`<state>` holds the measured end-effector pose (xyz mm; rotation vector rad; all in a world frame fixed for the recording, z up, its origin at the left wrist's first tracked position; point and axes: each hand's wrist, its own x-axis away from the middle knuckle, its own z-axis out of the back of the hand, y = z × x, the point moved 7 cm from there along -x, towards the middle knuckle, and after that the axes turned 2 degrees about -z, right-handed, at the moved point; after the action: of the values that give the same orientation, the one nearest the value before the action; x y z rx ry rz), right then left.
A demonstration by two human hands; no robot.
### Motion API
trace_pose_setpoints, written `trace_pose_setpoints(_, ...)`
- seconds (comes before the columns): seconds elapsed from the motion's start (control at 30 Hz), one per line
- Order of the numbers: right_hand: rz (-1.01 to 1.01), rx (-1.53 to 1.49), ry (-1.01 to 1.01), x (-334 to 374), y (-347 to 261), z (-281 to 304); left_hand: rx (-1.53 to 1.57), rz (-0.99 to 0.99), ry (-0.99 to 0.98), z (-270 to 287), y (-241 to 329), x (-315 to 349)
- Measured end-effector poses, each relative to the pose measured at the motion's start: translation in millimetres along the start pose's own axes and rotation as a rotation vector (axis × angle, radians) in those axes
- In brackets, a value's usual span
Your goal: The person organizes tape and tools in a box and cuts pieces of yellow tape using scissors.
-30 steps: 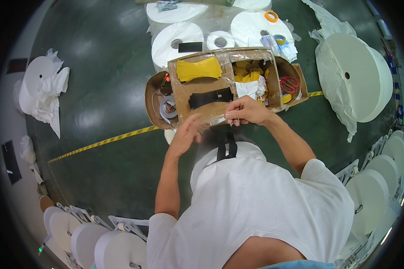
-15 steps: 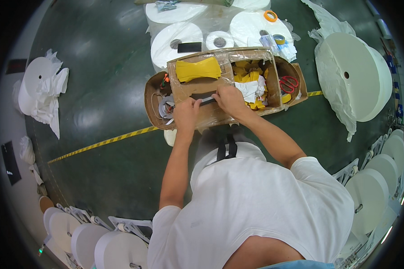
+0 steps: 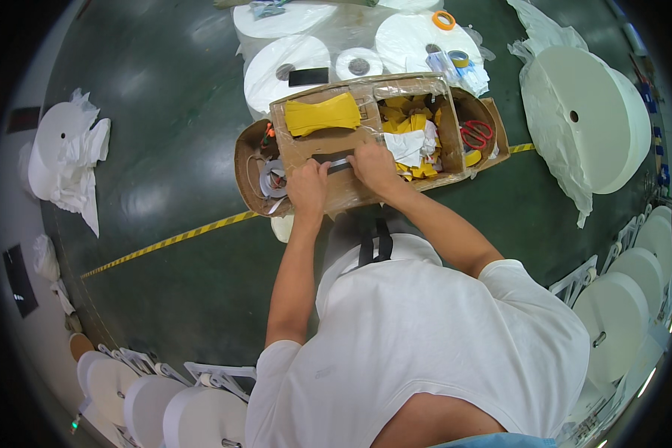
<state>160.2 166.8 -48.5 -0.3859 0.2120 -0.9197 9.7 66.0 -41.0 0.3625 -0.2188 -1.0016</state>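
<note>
My left hand (image 3: 307,185) and my right hand (image 3: 375,166) are both closed on a narrow grey strip (image 3: 338,163), one hand near each end. Its material is too small to make out. Just behind it a dark patch shows on the cardboard box top (image 3: 297,151); I cannot tell whether it is a separate piece. Beyond my hands, on the same top, lies a stack of yellow sheets (image 3: 323,115). To the right of my right hand, a box compartment holds yellow scraps (image 3: 420,170) and a crumpled white piece (image 3: 405,147).
Red-handled scissors (image 3: 476,134) sit in the right side compartment. A white tape roll (image 3: 273,179) is in the left one. Behind the box stand large white rolls (image 3: 276,63), with a black flat object (image 3: 308,77) and an orange tape roll (image 3: 443,20) on them.
Both hands stay on the strip, with only slight movement of the fingers. The whole view has shifted a little, so the box appears slightly farther left.
</note>
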Motion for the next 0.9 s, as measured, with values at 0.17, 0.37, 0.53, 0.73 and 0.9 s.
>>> trace_pose_setpoints(0.17, 0.016, -0.057, 0.056, 5.9, 1.1, 6.9, -0.008, 0.055, 0.003, 8.6, -6.3, 1.8)
trace_pose_setpoints(0.37, 0.012, -0.275, 0.177, 14.9, 18.1, 66.4, 0.181, 0.157, 0.019, 38.6, -26.5, 12.3)
trace_pose_setpoints(0.53, 0.025, -0.338, 0.005, -5.6, 53.1, 67.9, 0.274, 0.002, 0.066, 33.4, -7.6, 5.4)
trace_pose_setpoints(0.73, 0.047, -0.357, 0.003, 1.2, 44.0, 53.9, 0.344, -0.009, 0.019, 12.1, -4.2, -5.2)
trace_pose_setpoints(0.9, 0.064, -0.177, 0.096, -3.2, 20.8, 48.7, 0.377, 0.04, -0.081, 10.6, -0.4, -11.3)
